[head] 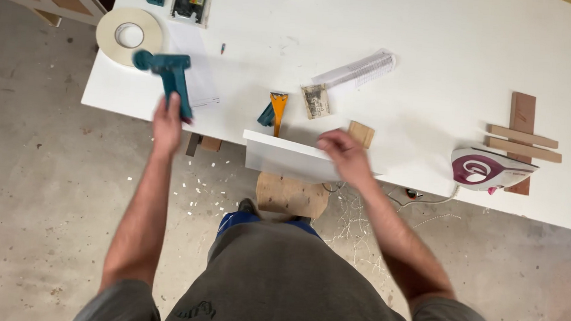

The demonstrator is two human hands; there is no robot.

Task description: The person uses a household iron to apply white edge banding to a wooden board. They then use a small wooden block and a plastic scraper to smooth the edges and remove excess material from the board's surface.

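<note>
left hand (167,124) wrapped round the handle of a teal plastic tool (169,77), lifted over the white table (441,44) by the tape roll (129,34) | right hand (343,152) blurred, fingers curled over the top edge of a white board (286,155) stood on edge at the table's front, seemingly to steady it | small wood block (361,133) just beside it, iron (489,169) well apart

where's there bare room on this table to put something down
Widest bare patch: the table between the folded paper and the wood strips. Crowded along the left end near the tape roll and the front edge by both hands.
</note>
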